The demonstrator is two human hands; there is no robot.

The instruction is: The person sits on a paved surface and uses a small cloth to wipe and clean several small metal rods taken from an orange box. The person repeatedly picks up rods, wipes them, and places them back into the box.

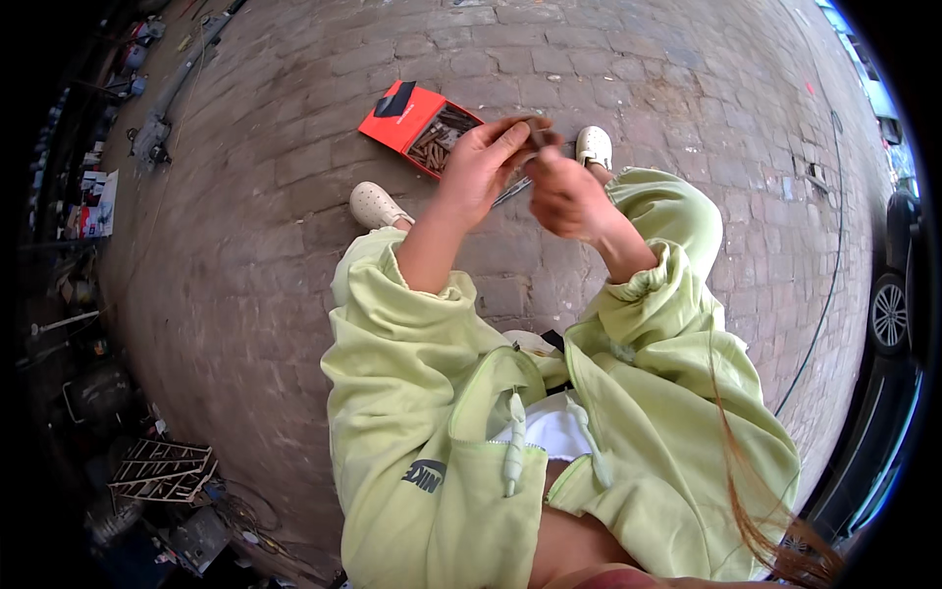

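Raised in front of me, my left hand (475,166) pinches a small dark brown piece (538,132), possibly a rusty fastener. My right hand (570,193) closes on the same piece from the other side, its fingers curled and slightly blurred. The fingers cover much of the piece, so its full shape is hidden. Just beyond my left hand, an orange-red box (394,127) lies open on the paving, with black tape on its lid. Rusty bolt-like pieces (433,151) fill its compartments. Below my hands shows a silvery metal tool (512,191), partly covered.
My shoes (374,205) flank the box on the brick paving (294,221). A long metal shaft assembly (158,132) lies far left, above a metal rack (163,471) and clutter. A dark hose (835,258) runs along the right, near a car wheel (888,314).
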